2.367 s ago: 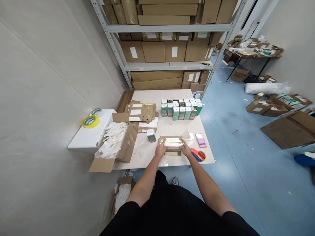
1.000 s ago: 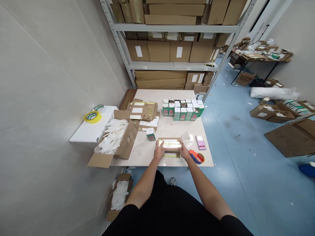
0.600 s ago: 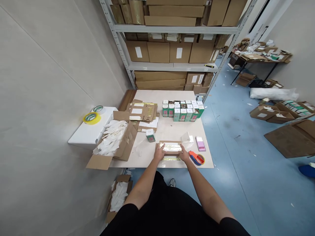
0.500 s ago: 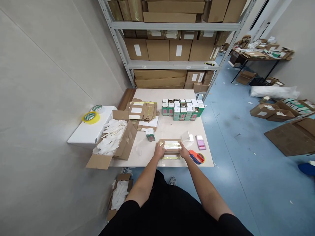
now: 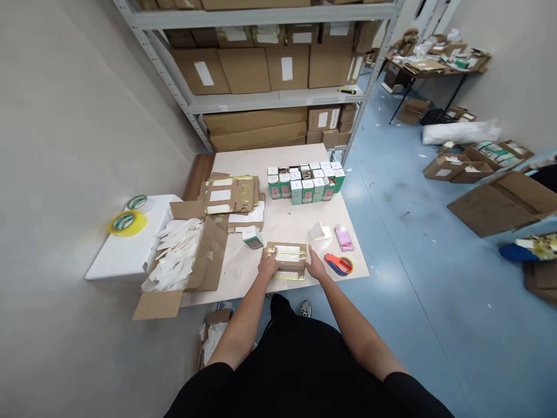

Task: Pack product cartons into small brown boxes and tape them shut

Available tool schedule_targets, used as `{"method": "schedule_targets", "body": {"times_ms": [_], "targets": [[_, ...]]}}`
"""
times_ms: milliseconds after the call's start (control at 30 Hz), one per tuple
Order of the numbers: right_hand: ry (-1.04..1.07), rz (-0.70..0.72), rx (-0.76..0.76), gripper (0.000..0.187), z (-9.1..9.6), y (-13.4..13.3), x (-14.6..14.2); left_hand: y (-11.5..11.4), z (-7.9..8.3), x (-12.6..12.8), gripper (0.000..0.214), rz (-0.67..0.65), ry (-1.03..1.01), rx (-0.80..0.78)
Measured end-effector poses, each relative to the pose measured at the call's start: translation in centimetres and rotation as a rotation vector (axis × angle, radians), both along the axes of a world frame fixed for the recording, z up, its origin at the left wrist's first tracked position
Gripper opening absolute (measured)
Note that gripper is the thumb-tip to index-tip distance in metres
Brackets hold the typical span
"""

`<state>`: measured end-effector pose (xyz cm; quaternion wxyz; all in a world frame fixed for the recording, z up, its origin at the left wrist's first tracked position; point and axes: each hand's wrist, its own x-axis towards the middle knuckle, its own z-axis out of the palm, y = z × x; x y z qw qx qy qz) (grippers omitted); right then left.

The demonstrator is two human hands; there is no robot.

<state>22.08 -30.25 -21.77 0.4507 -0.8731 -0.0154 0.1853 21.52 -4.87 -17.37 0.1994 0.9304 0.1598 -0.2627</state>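
Note:
A flat brown cardboard piece with gold foil and a white label [image 5: 287, 255] lies near the front edge of the white table [image 5: 287, 223]. My left hand [image 5: 268, 265] presses on its left end and my right hand [image 5: 315, 267] on its right end, fingers curled over the edges. A single small green and white box [image 5: 252, 237] stands just left of it. An orange tape dispenser [image 5: 339, 265] lies right of my right hand.
Rows of green and white boxes [image 5: 304, 183] stand at the table's far right. Flattened cartons [image 5: 230, 194] lie at the far left, an open box of white packets [image 5: 178, 258] beside them. Yellow tape rolls [image 5: 126, 222] sit on a white stand. Shelving [image 5: 278, 98] holds brown cartons.
Both hands have stayed on the ends of the cardboard piece, shifting it slightly toward me. The camera view has swung left and down a little.

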Motion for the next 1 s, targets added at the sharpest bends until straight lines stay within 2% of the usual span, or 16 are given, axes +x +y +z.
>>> {"method": "schedule_targets", "body": {"times_ms": [100, 200, 333, 400, 500, 667, 833, 1000], "targets": [[-0.113, -0.096, -0.051, 0.081, 0.7, -2.1, 1.2, -0.3, 0.2, 0.2, 0.091, -0.055, 0.031, 0.047], [-0.146, -0.209, -0.105, 0.074, 0.8, -5.4, 2.2, -0.4, -0.1, 0.0, 0.085, -0.105, 0.052, 0.112], [-0.011, -0.428, -0.187, 0.062, -0.7, -10.0, 1.4, -0.8, -0.1, -0.2, 0.083, -0.137, 0.077, 0.162], [0.055, -0.444, -0.203, 0.058, -2.1, -11.4, 0.3, -1.0, 0.1, 0.0, 0.083, -0.143, 0.099, 0.175], [0.087, -0.384, -0.256, 0.057, -4.3, -12.0, -1.6, -1.2, 0.5, 0.5, 0.085, -0.145, 0.152, 0.174], [0.129, -0.323, -0.5, 0.051, -6.7, -11.2, -2.5, -1.3, 0.6, 1.2, 0.086, -0.134, 0.199, 0.174], [0.122, -0.256, -0.614, 0.034, -7.5, -11.3, -1.5, -1.4, 0.6, 1.3, 0.09, -0.112, 0.202, 0.15], [-0.189, -0.292, -0.643, 0.03, -7.0, -12.0, -1.8, -1.2, 0.0, 1.3, 0.091, -0.085, 0.196, 0.134]]}}
